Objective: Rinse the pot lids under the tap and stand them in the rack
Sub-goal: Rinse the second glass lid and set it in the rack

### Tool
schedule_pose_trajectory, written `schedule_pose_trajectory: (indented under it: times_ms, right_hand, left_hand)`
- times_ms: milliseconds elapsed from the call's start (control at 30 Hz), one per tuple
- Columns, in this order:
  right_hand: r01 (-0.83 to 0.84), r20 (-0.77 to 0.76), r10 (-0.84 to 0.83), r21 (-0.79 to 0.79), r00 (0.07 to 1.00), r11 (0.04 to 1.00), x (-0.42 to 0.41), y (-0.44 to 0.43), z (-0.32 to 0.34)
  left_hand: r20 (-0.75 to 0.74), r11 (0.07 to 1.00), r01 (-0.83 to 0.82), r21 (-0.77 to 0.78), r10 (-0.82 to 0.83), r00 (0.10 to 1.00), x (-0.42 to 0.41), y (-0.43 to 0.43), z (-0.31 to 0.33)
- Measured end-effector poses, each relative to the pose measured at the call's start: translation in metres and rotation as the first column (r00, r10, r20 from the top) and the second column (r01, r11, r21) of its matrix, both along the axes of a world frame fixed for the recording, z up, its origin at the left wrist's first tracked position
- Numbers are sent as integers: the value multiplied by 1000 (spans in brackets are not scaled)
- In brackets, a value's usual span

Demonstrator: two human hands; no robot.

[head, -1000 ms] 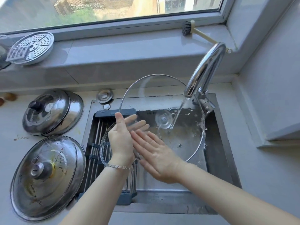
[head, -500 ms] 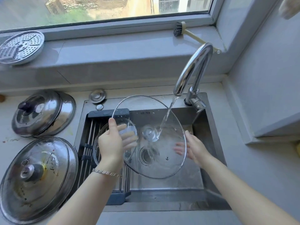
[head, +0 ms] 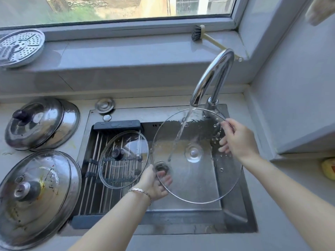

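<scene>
A large clear glass lid (head: 199, 178) with a glass knob is held nearly flat over the sink (head: 235, 220), under the running tap (head: 212, 78). Water falls onto its upper left part. My left hand (head: 154, 183) grips its near-left rim, fingers showing through the glass. My right hand (head: 235, 140) grips the far-right rim. A smaller glass lid (head: 123, 171) with a dark knob leans in the dish rack (head: 90, 178) over the left side of the sink.
Two steel lids lie on the counter at left: a soiled one (head: 36, 196) in front, another (head: 41, 124) behind. A perforated steamer plate (head: 20, 46) and a dish brush (head: 208, 38) rest on the windowsill. A small steel plug (head: 104, 105) sits behind the sink.
The large glass lid has shifted right and flattened under the stream. My left hand left the small lid and took the big lid's near rim; my right hand moved up to the far rim.
</scene>
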State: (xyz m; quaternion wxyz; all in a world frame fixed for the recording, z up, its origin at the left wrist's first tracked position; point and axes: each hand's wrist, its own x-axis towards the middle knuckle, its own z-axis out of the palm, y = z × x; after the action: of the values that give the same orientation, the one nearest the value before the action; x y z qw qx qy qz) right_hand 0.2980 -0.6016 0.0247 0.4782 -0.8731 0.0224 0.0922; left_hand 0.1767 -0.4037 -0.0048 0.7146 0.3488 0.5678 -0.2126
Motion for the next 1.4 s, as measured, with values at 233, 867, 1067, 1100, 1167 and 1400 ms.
schedule_pose_trajectory:
  times_ms: [233,867,1067,1100,1167,1400]
  right_hand:
    - [101,20,-112,298,993,949,-8,8,-9]
    - [-492,-621,198,-346,758,799,-26,0,-39]
    - [-837,-499,691,-150,523,526,-51,17,39]
    - [-874,-494,731,-153,472,461,-61,21,44]
    - [-857,-356,820,-433,448,280,-75,28,40]
    - [-574,-17,589,-248,808,781,-49,13,49]
  left_hand:
    - [261,961,-260,96,228,938,5,20,6]
    - [223,925,205,320,-284,933,-5,37,64]
    - [234,948,122,294,-195,953,-4,0,58]
    - [242,951,111,289,-184,953,-2,-5,60]
    - [268,960,79,267,-153,951,1,-9,66]
    - [313,825,279,491,-466,827,-3,4,67]
